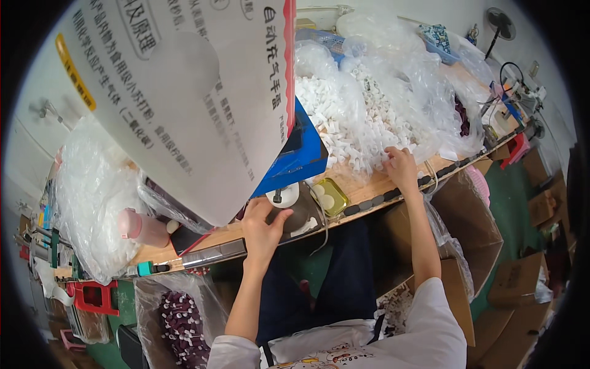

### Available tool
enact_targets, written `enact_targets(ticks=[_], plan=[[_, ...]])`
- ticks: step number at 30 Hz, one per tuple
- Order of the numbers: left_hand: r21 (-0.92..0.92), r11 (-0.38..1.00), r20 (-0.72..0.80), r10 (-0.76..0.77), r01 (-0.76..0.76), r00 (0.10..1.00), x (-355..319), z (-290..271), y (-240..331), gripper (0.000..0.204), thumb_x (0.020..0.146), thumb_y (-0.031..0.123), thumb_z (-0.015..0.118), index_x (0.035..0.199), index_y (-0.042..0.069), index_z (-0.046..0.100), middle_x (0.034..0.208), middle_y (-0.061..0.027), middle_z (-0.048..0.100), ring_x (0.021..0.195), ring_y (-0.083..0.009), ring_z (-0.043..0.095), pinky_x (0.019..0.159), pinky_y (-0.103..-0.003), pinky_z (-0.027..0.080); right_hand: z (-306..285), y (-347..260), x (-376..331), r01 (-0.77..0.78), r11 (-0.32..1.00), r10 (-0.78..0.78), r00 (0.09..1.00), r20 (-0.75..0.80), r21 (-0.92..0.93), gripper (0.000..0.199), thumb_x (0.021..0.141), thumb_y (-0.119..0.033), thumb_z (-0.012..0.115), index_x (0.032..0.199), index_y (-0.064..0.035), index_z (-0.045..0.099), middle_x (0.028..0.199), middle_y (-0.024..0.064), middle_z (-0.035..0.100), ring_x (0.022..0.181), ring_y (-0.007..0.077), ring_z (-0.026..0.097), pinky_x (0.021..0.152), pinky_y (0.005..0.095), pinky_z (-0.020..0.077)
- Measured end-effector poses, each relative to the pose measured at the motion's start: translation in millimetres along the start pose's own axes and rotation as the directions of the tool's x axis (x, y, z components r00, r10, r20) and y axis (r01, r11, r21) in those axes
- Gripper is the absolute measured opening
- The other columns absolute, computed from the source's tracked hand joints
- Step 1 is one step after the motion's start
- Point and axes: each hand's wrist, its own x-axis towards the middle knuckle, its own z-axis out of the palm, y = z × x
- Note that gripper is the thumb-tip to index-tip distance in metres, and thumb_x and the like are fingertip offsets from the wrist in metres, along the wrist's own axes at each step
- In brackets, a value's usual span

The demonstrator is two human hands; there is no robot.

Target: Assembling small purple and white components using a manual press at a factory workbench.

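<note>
My left hand (263,226) is at the table's front edge, beside a blue bench machine (301,157) with a white round part (284,195). Its thumb stands apart from the bent fingers, and nothing shows between them. On the right, my right hand (402,171) reaches to the near edge of a heap of small white plastic pieces (369,117). Those fingers are bent and apart at the pieces; I make out nothing held. A yellow-green dish (335,195) with pale round discs lies between my hands. A large printed sheet (184,92) hides much of the upper left.
Clear plastic bags (92,197) and a pink bottle (144,227) stand at left. Below the table are an open bag of dark purple pieces with white ends (183,329) and a cardboard box (467,221). A red stool (95,298) is at far left.
</note>
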Motion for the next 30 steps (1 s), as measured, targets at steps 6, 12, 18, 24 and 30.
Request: enact_targets(ticks=[6,12,18,24,30], plan=[[0.095,0.990,-0.034,0.108,-0.104,0.994,-3.2,12.5,-19.4,0.022,0.072,0.002,0.080,0.092,0.000,0.072,0.085,-0.0127,0.070,0.086,-0.0321,0.063,0.074,-0.042,0.050,1.1,-9.2,-5.7,0.094,0.983,-0.122,0.976,-0.179,-0.156,0.026,0.075,-0.007,0.071,0.101,-0.0082,0.067,0.087,0.0101,0.070,0.099,0.0300,0.060,0.090,0.0433,0.0410],[0.153,0.970,-0.033,0.194,-0.187,0.980,-9.2,14.2,-22.4,0.021,0.072,0.002,0.080,0.091,0.000,0.071,0.085,-0.0124,0.070,0.086,-0.0320,0.064,0.074,-0.042,0.050,10.4,-43.1,-24.1,-0.082,0.859,0.150,0.984,-0.096,0.506,0.011,0.080,-0.004,0.072,0.090,-0.0039,0.072,0.094,0.0104,0.071,0.093,0.0252,0.064,0.083,0.0378,0.0500],[0.199,0.966,-0.096,0.187,-0.165,0.978,-11.3,19.3,-13.3,0.024,0.073,0.009,0.082,0.092,0.001,0.069,0.086,-0.0133,0.070,0.082,-0.0320,0.065,0.073,-0.042,0.051,36.8,-121.2,-67.5,0.193,0.864,-0.298,0.941,0.161,0.465,0.005,0.080,-0.006,0.075,0.085,-0.0064,0.075,0.103,0.0084,0.071,0.099,0.0212,0.065,0.090,0.0336,0.0485],[0.065,0.998,-0.163,-0.006,0.017,0.987,-16.0,30.6,-10.2,0.030,0.075,0.011,0.083,0.100,-0.001,0.072,0.092,-0.0161,0.068,0.087,-0.0345,0.062,0.078,-0.042,0.049,13.2,-177.0,-62.5,0.010,0.596,-0.049,0.998,0.024,0.803,0.016,0.081,0.001,0.075,0.097,0.0003,0.072,0.100,0.0063,0.071,0.099,0.0170,0.065,0.087,0.0309,0.0501],[0.052,0.999,-0.119,-0.010,0.016,0.993,-17.0,27.6,-18.9,0.027,0.075,0.006,0.081,0.100,0.001,0.073,0.090,-0.0170,0.066,0.085,-0.0354,0.061,0.077,-0.042,0.048,37.2,-213.4,-58.2,0.489,0.630,-0.409,0.869,-0.278,0.603,0.030,0.073,0.001,0.076,0.102,-0.0043,0.074,0.101,0.0100,0.071,0.092,0.0280,0.066,0.081,0.0377,0.0519]])
